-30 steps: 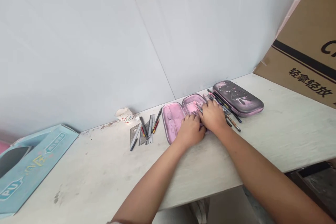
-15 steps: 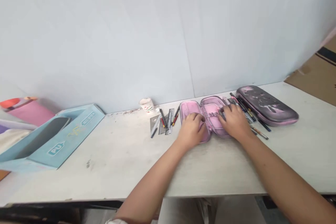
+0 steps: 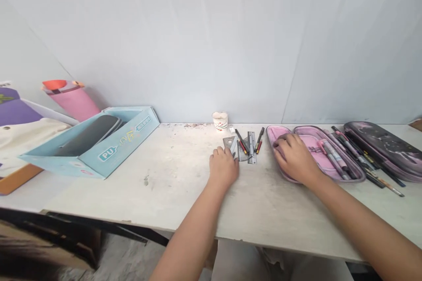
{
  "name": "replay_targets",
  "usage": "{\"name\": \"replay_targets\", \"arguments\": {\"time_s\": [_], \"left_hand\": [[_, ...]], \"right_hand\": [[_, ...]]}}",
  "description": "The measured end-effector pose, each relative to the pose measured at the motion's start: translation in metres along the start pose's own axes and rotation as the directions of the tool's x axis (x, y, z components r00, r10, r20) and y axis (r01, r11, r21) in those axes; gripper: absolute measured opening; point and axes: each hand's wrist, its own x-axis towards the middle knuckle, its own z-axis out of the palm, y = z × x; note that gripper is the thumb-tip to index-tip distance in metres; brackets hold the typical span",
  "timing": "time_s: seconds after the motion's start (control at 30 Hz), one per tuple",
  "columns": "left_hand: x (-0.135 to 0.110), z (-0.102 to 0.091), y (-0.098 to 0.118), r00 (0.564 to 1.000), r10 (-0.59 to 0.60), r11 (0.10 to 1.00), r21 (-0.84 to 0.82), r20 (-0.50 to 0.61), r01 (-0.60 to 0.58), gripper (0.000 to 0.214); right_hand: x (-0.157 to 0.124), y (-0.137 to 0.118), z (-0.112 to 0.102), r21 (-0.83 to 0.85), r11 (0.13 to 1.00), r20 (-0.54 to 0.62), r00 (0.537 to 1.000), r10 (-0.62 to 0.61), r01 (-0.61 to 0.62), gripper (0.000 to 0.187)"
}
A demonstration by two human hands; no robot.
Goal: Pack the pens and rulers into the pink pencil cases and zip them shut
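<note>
My left hand (image 3: 223,167) lies on the white table, fingers loosely bent and apart. Its fingertips touch the near corner of a grey set square (image 3: 231,144). The set square lies in a small pile with a ruler (image 3: 252,141) and a few pens (image 3: 259,139). My right hand (image 3: 295,159) rests palm down on the left half of an open pink pencil case (image 3: 314,142), with its fingers lying flat and nothing gripped. Several pens (image 3: 332,157) lie inside the case's right half.
More pens (image 3: 369,162) lie between the pink case and a dark purple case (image 3: 385,145) at the far right. A small paper cup (image 3: 220,120) stands by the wall. A light blue box (image 3: 99,149) and a pink cone (image 3: 70,96) sit at the left.
My left hand has left the pink case and moved left to the set square. My right hand has shifted onto the case's left half. The camera has swung left.
</note>
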Motion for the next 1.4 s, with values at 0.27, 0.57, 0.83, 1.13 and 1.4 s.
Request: {"name": "replay_targets", "arguments": {"time_s": [0.27, 0.57, 0.83, 1.13, 1.4], "left_hand": [[-0.001, -0.001, -0.004, 0.994, -0.023, 0.995, -0.096, 0.109, 0.034, 0.03], [-0.005, -0.019, 0.03, 0.978, 0.209, 0.782, -0.598, -0.017, -0.177, 0.032], [0.002, -0.037, 0.14, 0.935, 0.348, 0.547, -0.797, -0.062, -0.256, 0.029], [0.024, -0.019, 0.228, 0.842, 0.538, 0.755, -0.415, -0.051, -0.507, 0.034], [0.036, -0.009, 0.222, 0.857, 0.515, 0.754, -0.467, -0.016, -0.462, 0.033]], "right_hand": [[0.012, -0.042, 0.007, 0.14, 0.988, 0.074, 0.995, -0.069, 0.058, 0.021], [-0.012, -0.013, -0.012, 0.345, 0.935, 0.057, 0.996, 0.069, -0.085, 0.02], [-0.024, 0.037, -0.042, 0.632, 0.748, -0.045, 0.954, 0.296, -0.202, 0.019], [-0.058, 0.122, -0.026, 0.245, 0.848, -0.107, 0.857, 0.505, -0.469, 0.028], [-0.054, 0.107, -0.021, 0.01, 0.891, 0.058, 0.89, 0.452, -0.453, 0.024]]}}
